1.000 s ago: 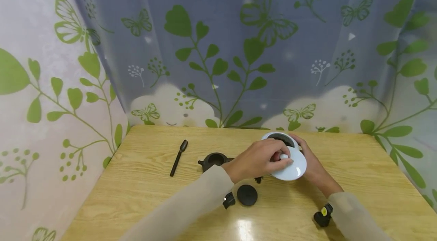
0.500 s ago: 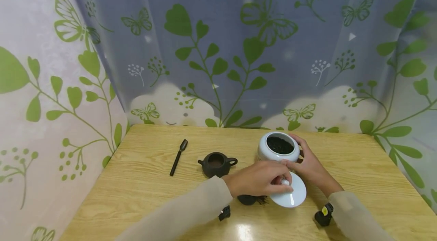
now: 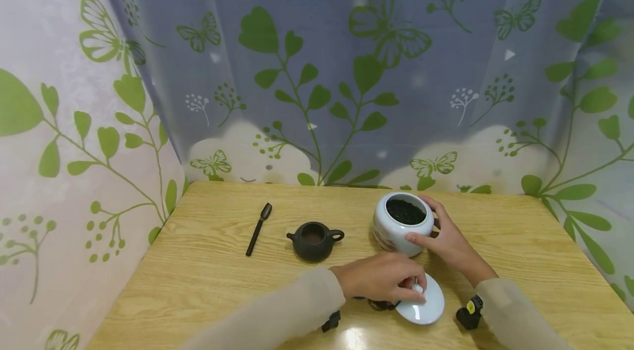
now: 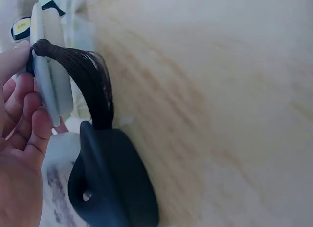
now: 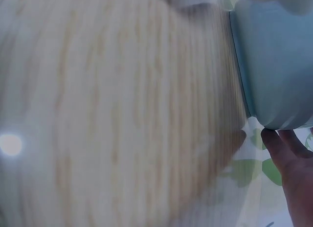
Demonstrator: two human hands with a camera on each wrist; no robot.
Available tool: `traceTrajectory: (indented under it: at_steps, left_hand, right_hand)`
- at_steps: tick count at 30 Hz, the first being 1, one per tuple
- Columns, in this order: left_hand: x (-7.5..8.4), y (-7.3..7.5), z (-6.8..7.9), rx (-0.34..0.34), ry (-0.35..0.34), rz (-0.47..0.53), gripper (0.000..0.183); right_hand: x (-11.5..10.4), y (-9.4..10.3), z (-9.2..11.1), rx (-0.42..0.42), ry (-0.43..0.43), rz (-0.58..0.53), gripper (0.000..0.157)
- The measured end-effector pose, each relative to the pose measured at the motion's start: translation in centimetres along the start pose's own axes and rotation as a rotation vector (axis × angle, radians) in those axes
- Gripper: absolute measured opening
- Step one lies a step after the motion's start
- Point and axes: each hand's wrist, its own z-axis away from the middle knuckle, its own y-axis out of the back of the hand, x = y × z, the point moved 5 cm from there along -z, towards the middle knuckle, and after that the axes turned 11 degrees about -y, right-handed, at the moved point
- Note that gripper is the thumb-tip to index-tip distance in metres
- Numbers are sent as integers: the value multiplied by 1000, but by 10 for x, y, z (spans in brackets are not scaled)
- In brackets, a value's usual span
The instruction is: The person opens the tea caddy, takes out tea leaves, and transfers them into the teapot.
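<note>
In the head view my left hand (image 3: 378,278) pinches the small knob of a white lid (image 3: 430,306), low over the table in front of the jar. Whether the lid touches the wood I cannot tell. A dark tassel (image 4: 85,73) hangs by the lid in the left wrist view. My right hand (image 3: 449,242) grips the side of a white ceramic jar (image 3: 388,231), thumb at the front. Dark loose tea leaves (image 3: 406,211) show through its uncovered mouth. Below the tassel, the left wrist view has a round black lid (image 4: 122,173), mostly hidden by my arm from the head.
A small dark teapot (image 3: 312,248), lidless, stands left of the jar. Farther left lies a black scoop (image 3: 257,231) on the wooden table (image 3: 208,273). A printed curtain (image 3: 317,91) rises behind the table's back edge.
My left hand has carried the white lid from the jar's mouth toward the table's front, uncovering the leaves and the teapot. My right hand has kept its hold on the jar.
</note>
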Motion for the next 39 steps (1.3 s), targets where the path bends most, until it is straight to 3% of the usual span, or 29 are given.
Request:
traceTrajectory:
  at_steps: [6, 21, 30, 39]
  left_hand:
    - [-2, -9, -2, -36, 15, 14, 20]
    - [-6, -18, -2, -36, 27, 15, 24]
    - [-9, 3, 9, 54, 37, 40, 28]
    - [-19, 29, 36, 152, 94, 64, 26]
  right_hand:
    - [-1, -1, 1, -3, 2, -8, 99]
    - [-2, -1, 2, 5, 6, 0, 98]
    - [-2, -1, 3, 1, 3, -7, 98]
    - [-1, 0, 3, -8, -17, 3, 99]
